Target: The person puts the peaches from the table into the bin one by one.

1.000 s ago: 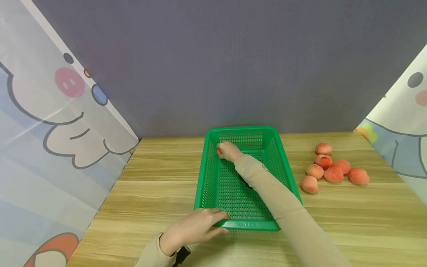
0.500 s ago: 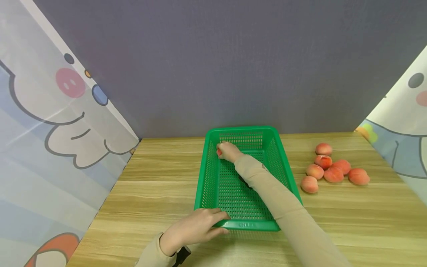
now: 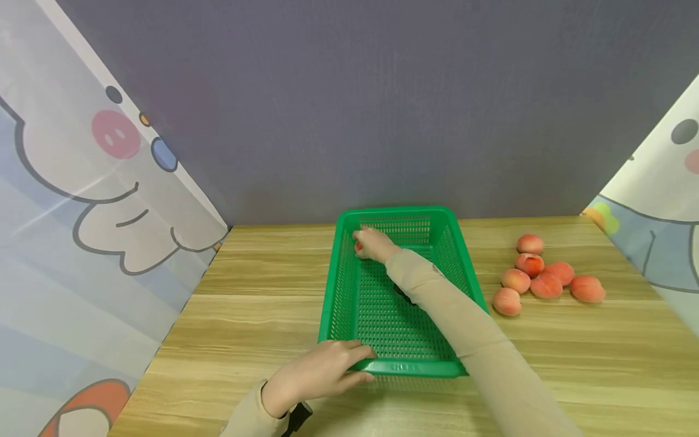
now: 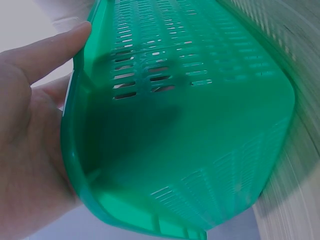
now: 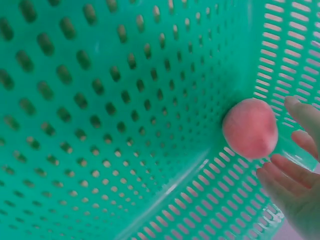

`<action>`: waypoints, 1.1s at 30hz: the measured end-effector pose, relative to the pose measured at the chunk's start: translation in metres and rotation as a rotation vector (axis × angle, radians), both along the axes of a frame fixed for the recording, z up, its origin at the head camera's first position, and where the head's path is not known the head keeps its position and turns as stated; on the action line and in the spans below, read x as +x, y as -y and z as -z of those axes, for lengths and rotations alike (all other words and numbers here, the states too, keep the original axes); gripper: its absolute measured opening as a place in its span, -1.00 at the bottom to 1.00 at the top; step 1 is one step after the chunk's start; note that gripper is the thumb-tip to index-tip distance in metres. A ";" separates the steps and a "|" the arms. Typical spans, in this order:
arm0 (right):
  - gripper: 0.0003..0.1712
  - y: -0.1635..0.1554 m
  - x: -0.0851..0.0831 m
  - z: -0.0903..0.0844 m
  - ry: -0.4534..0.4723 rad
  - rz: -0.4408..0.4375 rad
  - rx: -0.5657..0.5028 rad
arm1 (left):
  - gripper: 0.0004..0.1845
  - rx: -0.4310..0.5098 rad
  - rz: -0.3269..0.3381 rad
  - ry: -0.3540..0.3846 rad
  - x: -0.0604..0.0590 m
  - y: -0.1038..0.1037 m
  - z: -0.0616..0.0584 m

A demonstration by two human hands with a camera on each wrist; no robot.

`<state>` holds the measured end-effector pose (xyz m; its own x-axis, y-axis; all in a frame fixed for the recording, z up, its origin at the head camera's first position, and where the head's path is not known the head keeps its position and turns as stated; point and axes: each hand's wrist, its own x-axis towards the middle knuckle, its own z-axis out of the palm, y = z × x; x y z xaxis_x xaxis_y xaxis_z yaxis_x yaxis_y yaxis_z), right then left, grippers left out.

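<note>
A: Let us start nearest to us. Our left hand (image 3: pixel 322 373) rests on the near left corner of the green plastic basket (image 3: pixel 382 315), which stands on the wooden table (image 3: pixel 256 303). From the head view we see the fingers laid over the rim and the thumb against the outside wall.

B: The left wrist view adds more. There the left hand (image 4: pixel 30 145) has a straight finger along the rim of the basket (image 4: pixel 190 145) and the palm against the corner from outside. The fingers look relaxed rather than curled tight.

A: Further in, our right arm in a beige sleeve (image 3: pixel 453 315) crosses the basket to its far left corner. From the head we see the right hand (image 3: pixel 374 244) above a speck of red, and little else.

B: The right wrist view settles it. A peach (image 5: pixel 250 128) lies on the basket floor against the slotted wall in that corner. Our right hand (image 5: pixel 292 170) is just beside it, with the fingers (image 5: pixel 300 111) spread and loose, clear of the fruit.

A: Only the head view shows what lies to the right of the basket: a cluster of six peaches (image 3: pixel 540 273) on the table, well apart from it.
</note>
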<state>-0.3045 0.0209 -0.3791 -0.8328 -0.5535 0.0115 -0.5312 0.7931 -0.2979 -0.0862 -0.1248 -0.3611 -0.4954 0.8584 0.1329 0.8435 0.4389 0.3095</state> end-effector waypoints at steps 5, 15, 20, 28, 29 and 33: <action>-0.48 0.000 0.003 -0.010 0.016 -0.009 0.000 | -0.79 0.000 -0.003 -0.009 0.000 0.000 0.000; -0.48 0.000 0.019 -0.042 0.045 -0.063 -0.012 | -0.79 0.006 -0.003 0.024 0.000 0.000 -0.001; -0.47 -0.003 0.029 -0.056 0.034 -0.084 0.034 | -0.80 0.008 -0.005 0.008 0.000 0.000 -0.002; -0.51 -0.013 0.045 -0.073 -0.048 -0.138 0.058 | -0.79 0.004 -0.014 0.010 0.000 0.000 0.000; -0.51 -0.014 0.048 -0.075 -0.053 -0.144 0.053 | -0.79 0.003 -0.016 0.008 0.000 0.000 0.000; -0.54 -0.018 0.059 -0.079 -0.078 -0.187 0.034 | -0.79 0.002 -0.016 0.007 0.000 0.000 0.000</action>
